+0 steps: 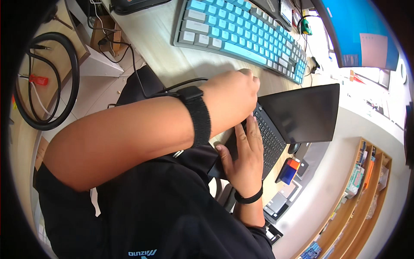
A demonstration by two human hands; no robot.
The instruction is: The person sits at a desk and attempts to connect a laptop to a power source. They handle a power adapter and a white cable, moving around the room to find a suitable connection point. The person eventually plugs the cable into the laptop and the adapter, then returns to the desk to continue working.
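Observation:
A black laptop stands opened on the pale wooden desk (159, 56), its dark screen (302, 114) tilted back and its keys (271, 142) partly covered by my hands. My left hand (233, 93) is closed at the laptop's left edge, its fingers curled downward and mostly hidden. Whatever it may grip there does not show. A black strap (201, 116) with a small box circles that wrist, and a black cable (183, 85) runs beside it. Across the laptop's front part lies my right hand (248, 159), fingers stretched and thumb apart. It wears a thin black band (249, 198).
Beyond my left hand sits a light-blue and grey keyboard (241, 32). A large monitor (349, 26) stands at the upper right. Past the laptop are a dark mouse (294, 148) and a blue-orange box (288, 171). A wooden shelf (345, 216) and a coiled black cable (74, 82) flank the scene.

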